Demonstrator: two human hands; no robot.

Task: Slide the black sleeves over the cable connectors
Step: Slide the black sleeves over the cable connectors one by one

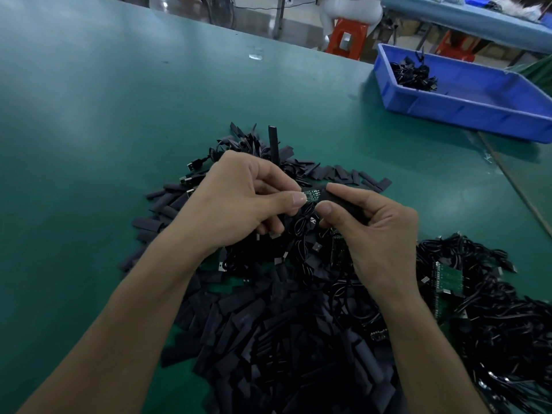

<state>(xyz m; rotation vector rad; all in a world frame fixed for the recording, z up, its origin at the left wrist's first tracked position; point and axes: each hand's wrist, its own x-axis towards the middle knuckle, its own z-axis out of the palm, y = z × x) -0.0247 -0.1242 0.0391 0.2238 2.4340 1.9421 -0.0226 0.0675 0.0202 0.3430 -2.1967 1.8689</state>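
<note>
My left hand [239,198] pinches a small green connector board [312,195] between thumb and fingers, its black cable hanging below. A black sleeve [274,144] sticks up behind that hand. My right hand [373,231] grips a black sleeve [346,201] whose open end meets the right end of the board. Both hands hover above a large heap of loose black sleeves [268,330] on the green table [89,144].
A tangle of black cables with green boards [478,294] lies at the right. A blue bin [466,91] holding several cables stands at the back right. Red stools and another bench stand beyond the table's far edge.
</note>
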